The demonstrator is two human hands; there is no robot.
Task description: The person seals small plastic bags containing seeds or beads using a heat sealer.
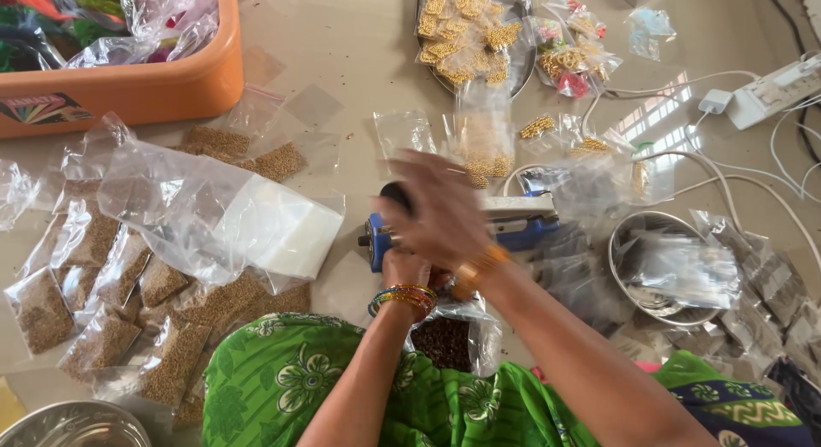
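My right hand (pixel 436 212) is blurred by motion, palm down with fingers spread, over the arm of a blue heat sealer (pixel 523 229) near its black knob (pixel 395 195). Whether it touches the arm is unclear. Just below it, my left hand (pixel 404 267), with coloured bangles on the wrist, pinches the top of a small clear packet of dark seeds (pixel 445 340) at the sealer's front edge. The packet hangs over my green patterned lap. My right wrist partly hides the left fingers.
Several sealed packets of brown seeds (pixel 103 327) lie at left beside a big clear bag holding a white block (pixel 282 233). Also in view are an orange tub (pixel 145 88) at back left, a steel tray (pixel 523 2) of gold-bead packets, a steel bowl (pixel 624 242) at right, and a power strip (pixel 774 92) with cables.
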